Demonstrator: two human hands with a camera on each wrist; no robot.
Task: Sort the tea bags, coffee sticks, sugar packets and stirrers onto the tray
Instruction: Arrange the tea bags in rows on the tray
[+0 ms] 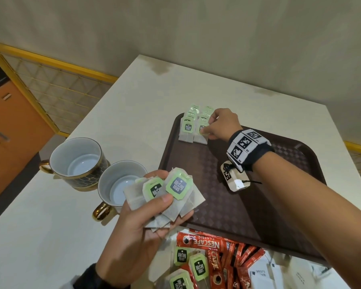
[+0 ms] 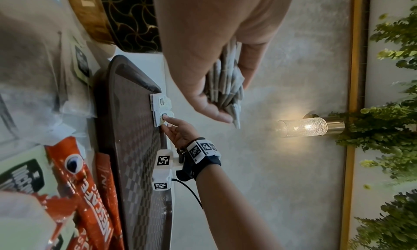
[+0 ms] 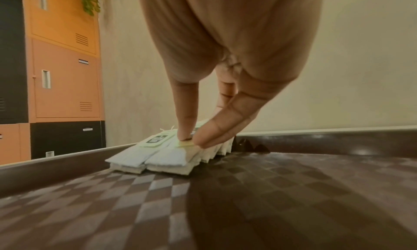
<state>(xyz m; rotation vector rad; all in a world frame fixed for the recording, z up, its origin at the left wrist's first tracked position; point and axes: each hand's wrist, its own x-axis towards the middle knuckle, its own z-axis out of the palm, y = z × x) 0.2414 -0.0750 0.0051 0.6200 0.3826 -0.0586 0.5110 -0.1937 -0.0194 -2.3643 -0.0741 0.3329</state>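
Observation:
A brown checkered tray lies on the white table. Two overlapping rows of green-tagged tea bags lie in its far left corner. My right hand reaches there, and its thumb and forefinger pinch the front tea bag of the right row at its green tag. My left hand hovers at the tray's near left edge and grips a fanned bundle of tea bags. The left wrist view shows that bundle edge-on in my fingers, with the right hand beyond it.
Two white cups with gold handles stand left of the tray. In front of the tray lies a mixed pile: red coffee sticks, loose tea bags and white sugar packets. I see no stirrers.

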